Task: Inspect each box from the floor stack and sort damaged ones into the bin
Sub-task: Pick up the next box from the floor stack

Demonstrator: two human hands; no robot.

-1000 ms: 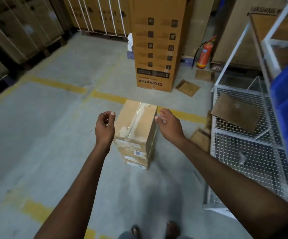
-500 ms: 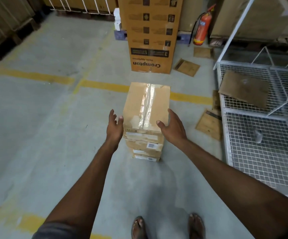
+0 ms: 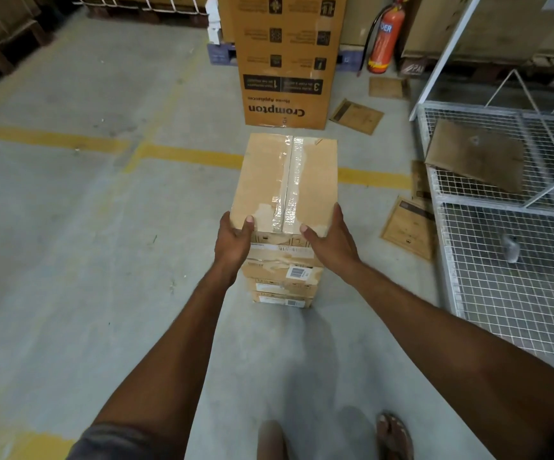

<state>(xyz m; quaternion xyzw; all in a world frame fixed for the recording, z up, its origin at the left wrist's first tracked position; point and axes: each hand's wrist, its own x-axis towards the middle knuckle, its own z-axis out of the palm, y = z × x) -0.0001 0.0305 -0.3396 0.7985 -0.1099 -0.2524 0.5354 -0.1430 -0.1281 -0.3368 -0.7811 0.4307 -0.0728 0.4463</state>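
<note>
With both hands clamped on near corners of top box (image 3: 288, 180), left hand (image 3: 234, 240) and right hand (image 3: 330, 242) equally near. Box on floor stack (image 3: 283, 283) dead ahead, long axis pointing away. Wire bin (image 3: 508, 260) to right, bare floor between; lift looks clear.

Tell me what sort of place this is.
Most likely a warehouse: yellow floor lines on bare concrete, a tall Crompton carton, a wire-mesh cage, and a fire extinguisher.
</note>
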